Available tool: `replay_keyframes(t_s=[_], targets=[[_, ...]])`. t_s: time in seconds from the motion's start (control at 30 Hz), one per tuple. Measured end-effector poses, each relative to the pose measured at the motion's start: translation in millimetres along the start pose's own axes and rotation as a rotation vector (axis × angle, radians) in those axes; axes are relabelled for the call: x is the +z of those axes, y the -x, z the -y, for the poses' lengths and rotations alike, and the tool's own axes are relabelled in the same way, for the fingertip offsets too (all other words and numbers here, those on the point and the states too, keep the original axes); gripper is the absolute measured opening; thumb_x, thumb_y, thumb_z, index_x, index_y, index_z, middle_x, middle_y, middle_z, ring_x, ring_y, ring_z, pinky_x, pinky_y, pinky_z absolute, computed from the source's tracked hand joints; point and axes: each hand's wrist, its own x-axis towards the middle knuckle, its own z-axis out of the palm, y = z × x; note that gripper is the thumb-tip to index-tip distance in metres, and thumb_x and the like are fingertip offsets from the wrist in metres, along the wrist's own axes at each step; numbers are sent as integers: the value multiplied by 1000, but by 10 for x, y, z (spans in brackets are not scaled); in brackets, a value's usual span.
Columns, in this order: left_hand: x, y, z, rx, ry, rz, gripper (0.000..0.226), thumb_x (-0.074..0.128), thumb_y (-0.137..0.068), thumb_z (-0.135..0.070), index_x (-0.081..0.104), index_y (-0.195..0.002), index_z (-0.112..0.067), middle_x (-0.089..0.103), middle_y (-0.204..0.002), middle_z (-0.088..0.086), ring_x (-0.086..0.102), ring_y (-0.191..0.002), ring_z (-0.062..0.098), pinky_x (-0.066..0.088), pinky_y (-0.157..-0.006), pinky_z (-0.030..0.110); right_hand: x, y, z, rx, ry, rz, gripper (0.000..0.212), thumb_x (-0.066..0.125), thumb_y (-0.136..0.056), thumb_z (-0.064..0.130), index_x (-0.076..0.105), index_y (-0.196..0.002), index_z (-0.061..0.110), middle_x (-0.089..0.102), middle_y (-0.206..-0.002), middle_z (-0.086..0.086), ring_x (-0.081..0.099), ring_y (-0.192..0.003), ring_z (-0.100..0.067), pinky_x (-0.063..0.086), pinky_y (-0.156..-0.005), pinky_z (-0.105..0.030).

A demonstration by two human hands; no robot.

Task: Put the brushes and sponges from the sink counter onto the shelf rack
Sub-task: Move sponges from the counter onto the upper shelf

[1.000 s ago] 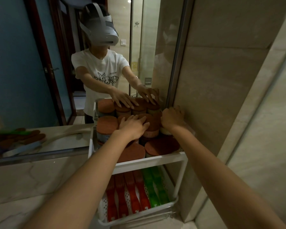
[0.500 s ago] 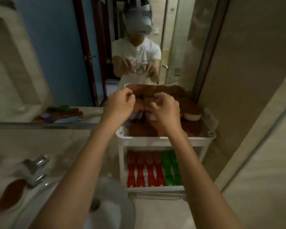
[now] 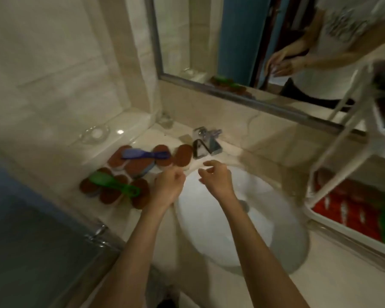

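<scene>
Left hand (image 3: 169,185), right hand (image 3: 216,176): empty, loosely curled, over sink (image 3: 276,218). Blue brush (image 3: 142,154), green brush (image 3: 111,182) lie atop sponges (image 3: 182,155), counter's (image 3: 140,135) left end. Plan: lift the 2 brushes by their handles first, then sponges.

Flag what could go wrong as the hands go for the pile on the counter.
1. The blue brush and green brush lie on top of the brown sponges; pulling a sponge from underneath may tip a brush off.
2. Some sponges sit near the sink basin; a nudge from the left hand could knock one in.
3. The faucet stands close beside the pile; the right hand might bump it while reaching.
</scene>
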Motion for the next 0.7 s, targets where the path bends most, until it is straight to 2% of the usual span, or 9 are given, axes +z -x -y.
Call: replay_keyframes(t_s=[0.1,0.27,0.37,0.43,0.53,0.57,0.63,0.7], targets=[[-291,-236,506,-72,-114,15,30,38,-96,-13,63,-98,3,65,-110,20,59,-106,32,42,-84,35,650,-107,30,66,109,122,38,58,-88,21,56,-123,7,64,-121,-16,63,-108,-30,49,-99,-39],[-595,-546,1356,-191,-197,19,32,42,-94,-8,58,-121,-1,58,-127,22,52,-119,37,40,-96,39,1442,-253,27,107,356,190,35,53,-90,17,56,-122,4,59,-127,-16,55,-117,-31,44,-98,-34],[-665,-665,1644,-122,-279,63,32,43,-90,0,59,-117,-1,59,-121,23,52,-115,39,40,-94,41,1710,-306,-9,159,443,141,38,52,-90,16,49,-127,7,47,-132,-18,46,-121,-35,41,-101,-38],[-650,-717,1761,-90,-295,143,38,42,-90,0,55,-125,-4,52,-128,21,47,-121,37,37,-100,40,1818,-344,-24,198,497,120,44,53,-90,17,42,-132,9,40,-135,-18,39,-125,-36,39,-103,-41],[-581,-775,1879,-64,-345,228,50,41,-93,-6,37,-142,-15,32,-147,20,36,-134,36,34,-108,41,1899,-416,-37,247,569,131,62,57,-89,20,28,-142,14,31,-144,-18,30,-134,-37,35,-110,-45],[-563,-775,1901,-38,-378,248,52,41,-94,-7,33,-144,-17,28,-148,19,35,-134,37,34,-107,41,1910,-441,-41,261,585,145,67,59,-88,19,24,-144,15,29,-145,-18,29,-136,-37,34,-112,-46],[-547,-790,1929,14,-404,239,46,44,-95,-12,35,-140,-15,33,-142,18,41,-127,37,38,-100,41,1932,-499,-55,281,599,169,74,61,-86,20,19,-146,16,28,-146,-19,28,-136,-37,33,-112,-46],[-550,-815,1910,43,-488,214,48,50,-92,-18,35,-138,-13,31,-141,16,39,-125,35,39,-98,41,1954,-538,-60,287,592,183,78,63,-84,21,17,-147,17,28,-146,-18,29,-136,-37,33,-112,-46]])
